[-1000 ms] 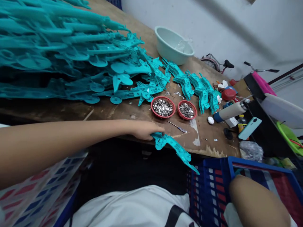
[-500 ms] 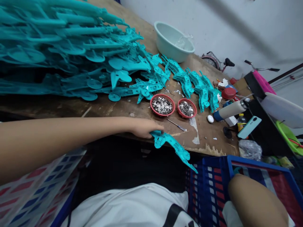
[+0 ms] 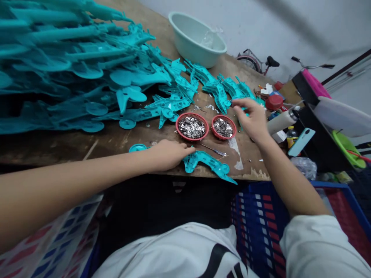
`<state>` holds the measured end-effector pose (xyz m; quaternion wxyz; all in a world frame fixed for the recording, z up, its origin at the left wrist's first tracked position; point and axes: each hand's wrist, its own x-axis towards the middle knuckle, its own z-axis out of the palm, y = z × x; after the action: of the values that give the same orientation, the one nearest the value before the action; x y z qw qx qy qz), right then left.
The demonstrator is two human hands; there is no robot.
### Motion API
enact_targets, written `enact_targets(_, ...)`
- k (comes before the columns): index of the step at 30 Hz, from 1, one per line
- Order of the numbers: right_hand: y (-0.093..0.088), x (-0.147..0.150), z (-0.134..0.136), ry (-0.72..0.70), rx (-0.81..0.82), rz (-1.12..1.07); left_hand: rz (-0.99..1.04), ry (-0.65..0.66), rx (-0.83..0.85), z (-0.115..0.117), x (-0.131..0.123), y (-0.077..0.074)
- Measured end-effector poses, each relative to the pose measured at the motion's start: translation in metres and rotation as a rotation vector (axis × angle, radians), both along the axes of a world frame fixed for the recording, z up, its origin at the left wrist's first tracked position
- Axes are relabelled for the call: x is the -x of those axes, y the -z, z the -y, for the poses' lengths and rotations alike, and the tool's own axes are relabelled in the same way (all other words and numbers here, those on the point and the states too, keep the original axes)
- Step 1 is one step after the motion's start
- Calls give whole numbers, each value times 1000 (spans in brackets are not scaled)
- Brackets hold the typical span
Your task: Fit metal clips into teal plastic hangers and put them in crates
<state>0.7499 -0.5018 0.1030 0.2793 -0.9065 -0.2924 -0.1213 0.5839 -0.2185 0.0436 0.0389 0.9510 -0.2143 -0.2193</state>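
My left hand (image 3: 169, 155) is closed on a long teal plastic part (image 3: 208, 159) lying along the table's front edge. One end of the part, with a round disc, shows left of the hand; the other reaches over the edge to the right. My right hand (image 3: 251, 119) is raised just right of the small red basket (image 3: 223, 127), fingers apart and bent, nothing visible between them. Both this basket and the larger red basket (image 3: 191, 126) hold small metal pieces. A thin screwdriver-like tool (image 3: 214, 150) lies in front of them.
A big pile of teal parts (image 3: 72, 61) covers the table's left side; several more lie behind the baskets. Beyond stands a pale green basin (image 3: 197, 40). A bottle (image 3: 281, 122) and phone (image 3: 302, 142) are at the right. A blue crate (image 3: 261, 227) stands below the edge.
My right hand has come up from the blue crate to beside the small basket. My left hand has moved slightly left, and the teal part now lies flatter on the table edge.
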Motion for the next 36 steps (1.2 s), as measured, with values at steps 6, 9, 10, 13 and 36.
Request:
enact_targets(6,57,-21,9,-60,608,-327,60,-6,-90,-11,-2,-4)
enact_targets(9,72,-26,10,-99,698,-311,93,-23,-103,-13,5,-5)
enact_targets(10,74,-27,9,-93,708,-303,100,-28,-92,-12,9,-6)
enact_targets(13,76,-29,9,-72,697,-302,71,11,-23,-8,19,-7)
enact_targets(36,37,3,10,-256,273,-140,-98,44,65,-11,10,0)
